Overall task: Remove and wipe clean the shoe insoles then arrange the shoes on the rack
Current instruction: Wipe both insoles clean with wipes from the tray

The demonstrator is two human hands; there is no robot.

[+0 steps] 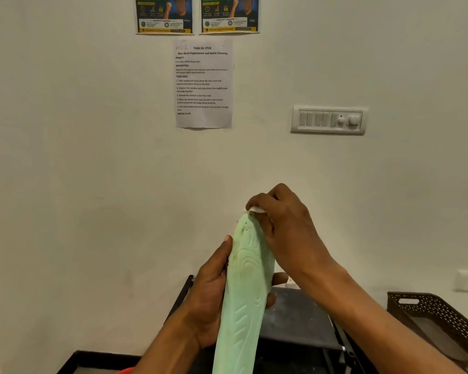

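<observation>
Nearest the camera, at the bottom middle, a pale green insole [245, 292] stands almost upright, its long axis running from the lower edge up and slightly right, with the narrower tip pointing toward the far wall. Its visible face is moulded foam with raised concentric curves in the middle and slanted ridges lower down; a few dark specks sit near the tip.

From the lower left, the left hand [210, 300] comes up and wraps the insole's middle, thumb lying along its left edge and fingertips [277, 279] curled round the right edge, so it is closed firmly on the insole. From the lower right, the right hand [284, 230] reaches in with the wrist bent and the knuckles arched above the tip. Its fingers are pinched together on a small white wipe [256, 210], which is pressed against the insole's tip.

Behind the hands sits a dark shoe rack [300, 317] with a flat grey top shelf and black frame bars. Just right of it stands a brown plastic basket [441, 317] with perforated walls and a slotted handle. At the very bottom left, a sliver of something red-orange [125, 371] shows; I cannot tell what it is.

Farther back rises the plain off-white wall. On it, to the right, is a white switch panel [328, 120]; in the middle hangs a printed task sheet [203, 85], and above that two coloured posters [197, 13] side by side.
</observation>
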